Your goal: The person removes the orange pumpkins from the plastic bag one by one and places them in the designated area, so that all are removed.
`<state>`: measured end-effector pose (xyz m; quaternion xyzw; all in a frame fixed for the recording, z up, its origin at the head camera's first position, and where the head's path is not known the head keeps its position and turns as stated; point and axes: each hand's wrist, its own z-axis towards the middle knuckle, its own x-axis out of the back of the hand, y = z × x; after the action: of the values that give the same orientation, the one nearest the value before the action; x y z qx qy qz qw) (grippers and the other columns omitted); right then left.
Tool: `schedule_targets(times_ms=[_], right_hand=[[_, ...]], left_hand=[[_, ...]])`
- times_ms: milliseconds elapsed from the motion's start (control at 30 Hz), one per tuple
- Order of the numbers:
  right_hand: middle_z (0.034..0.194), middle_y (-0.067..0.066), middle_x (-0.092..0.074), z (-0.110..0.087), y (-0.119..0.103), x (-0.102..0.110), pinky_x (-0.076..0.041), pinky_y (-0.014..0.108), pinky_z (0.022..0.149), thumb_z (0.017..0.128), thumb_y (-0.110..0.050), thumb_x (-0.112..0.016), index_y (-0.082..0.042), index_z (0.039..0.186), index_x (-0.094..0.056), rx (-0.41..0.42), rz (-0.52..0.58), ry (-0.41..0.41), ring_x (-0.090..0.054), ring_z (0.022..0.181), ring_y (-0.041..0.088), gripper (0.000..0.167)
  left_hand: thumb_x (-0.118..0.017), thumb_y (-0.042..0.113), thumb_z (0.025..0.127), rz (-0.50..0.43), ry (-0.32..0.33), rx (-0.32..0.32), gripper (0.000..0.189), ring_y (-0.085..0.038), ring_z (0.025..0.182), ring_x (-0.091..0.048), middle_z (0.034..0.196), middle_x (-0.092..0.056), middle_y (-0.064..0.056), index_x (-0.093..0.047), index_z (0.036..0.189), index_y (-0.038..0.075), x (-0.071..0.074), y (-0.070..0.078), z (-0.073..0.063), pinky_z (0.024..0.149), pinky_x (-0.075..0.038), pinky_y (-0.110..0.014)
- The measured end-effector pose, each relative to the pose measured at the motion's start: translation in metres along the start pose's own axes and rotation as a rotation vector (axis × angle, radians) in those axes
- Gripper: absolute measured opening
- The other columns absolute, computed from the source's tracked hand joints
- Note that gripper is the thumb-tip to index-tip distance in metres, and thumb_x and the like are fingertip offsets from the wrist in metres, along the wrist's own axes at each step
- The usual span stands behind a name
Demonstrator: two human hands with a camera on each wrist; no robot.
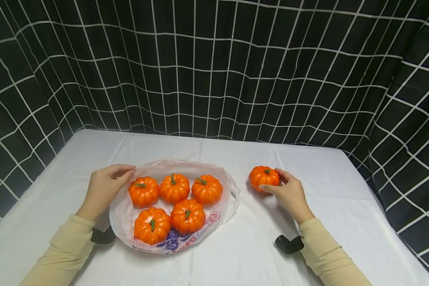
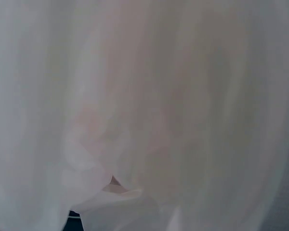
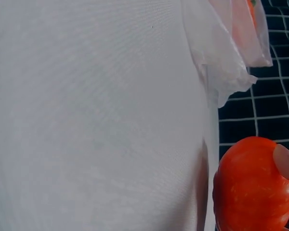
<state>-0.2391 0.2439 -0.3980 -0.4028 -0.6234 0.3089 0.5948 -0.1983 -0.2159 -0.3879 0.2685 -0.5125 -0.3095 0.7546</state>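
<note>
Several small orange pumpkins with green stems, one of them a pumpkin (image 1: 188,216) at the front, sit inside a thin whitish plastic bag (image 1: 120,222) spread wide on the table. My left hand (image 1: 105,186) pinches the bag's rim at its left side between thumb and fingers. In the left wrist view the bag's film (image 2: 149,96) covers nearly everything. To the right of the bag, my right hand (image 1: 289,194) grips a single pumpkin (image 1: 262,178) by its right side, thumb in front and fingers behind. The right wrist view shows this pumpkin (image 3: 253,185) with the thumb (image 3: 285,163) on it.
A white cloth (image 1: 236,246) covers the table. Black curtains (image 1: 207,71) with a white grid surround its back and sides. Loose bag handles (image 1: 234,194) stick out at the bag's right. A black wrist-worn device (image 1: 288,244) shows below the right wrist.
</note>
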Motion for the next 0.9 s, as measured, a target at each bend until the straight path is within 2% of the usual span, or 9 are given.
schedule_targets(times_ms=[500,567,667,733,800,900], right_hand=[[0.159,0.02,-0.035,-0.0006,0.001,-0.0022,-0.03,0.044,0.122,0.084,-0.02,-0.078,0.0,0.153,-0.032,-0.023,0.015,-0.027,-0.031,0.15,0.032,0.085],[0.159,0.02,-0.035,-0.0007,0.0018,-0.0018,-0.029,0.044,0.123,0.084,-0.02,-0.078,-0.001,0.153,-0.032,-0.023,0.02,-0.031,-0.03,0.15,0.032,0.085],[0.159,0.02,-0.034,-0.0006,0.0029,-0.0009,-0.029,0.043,0.123,0.084,-0.019,-0.078,-0.001,0.154,-0.032,-0.024,0.028,-0.038,-0.031,0.15,0.031,0.085],[0.16,0.02,-0.033,-0.0007,0.0038,-0.0003,-0.03,0.042,0.122,0.085,-0.018,-0.078,-0.001,0.154,-0.031,-0.025,0.041,-0.043,-0.031,0.15,0.031,0.085],[0.16,0.02,-0.032,-0.0009,0.0049,0.0001,-0.029,0.041,0.123,0.085,-0.016,-0.077,-0.001,0.154,-0.03,-0.028,0.056,-0.049,-0.031,0.15,0.031,0.085],[0.161,0.021,-0.031,-0.0021,0.0062,0.0,-0.029,0.041,0.123,0.084,-0.013,-0.077,0.001,0.154,-0.029,-0.029,0.077,-0.057,-0.03,0.15,0.031,0.086]], left_hand=[[-0.069,0.018,0.094,0.009,0.003,-0.005,0.025,-0.034,0.1,-0.071,0.107,-0.075,-0.019,-0.074,0.111,0.001,0.0,0.0001,0.0001,0.088,-0.058,-0.048],[-0.069,0.019,0.094,0.011,0.002,-0.002,0.025,-0.034,0.1,-0.071,0.107,-0.075,-0.019,-0.075,0.111,0.001,0.0005,0.0007,0.0,0.087,-0.06,-0.043],[-0.069,0.019,0.094,0.011,-0.001,0.003,0.025,-0.033,0.1,-0.071,0.106,-0.075,-0.018,-0.075,0.111,0.002,0.001,0.0011,0.0,0.082,-0.059,-0.022],[-0.069,0.019,0.094,0.009,-0.003,0.007,0.025,-0.033,0.1,-0.071,0.106,-0.075,-0.018,-0.075,0.111,0.002,0.0011,0.0009,0.0,0.078,-0.051,-0.007],[-0.069,0.02,0.094,0.003,-0.005,0.009,0.025,-0.034,0.1,-0.071,0.106,-0.075,-0.018,-0.075,0.111,0.002,0.0009,0.0007,-0.0002,0.074,-0.043,0.0],[-0.069,0.019,0.094,-0.002,-0.003,0.009,0.025,-0.034,0.1,-0.071,0.106,-0.075,-0.019,-0.075,0.11,0.002,0.0004,0.0006,-0.0006,0.073,-0.04,0.002]])
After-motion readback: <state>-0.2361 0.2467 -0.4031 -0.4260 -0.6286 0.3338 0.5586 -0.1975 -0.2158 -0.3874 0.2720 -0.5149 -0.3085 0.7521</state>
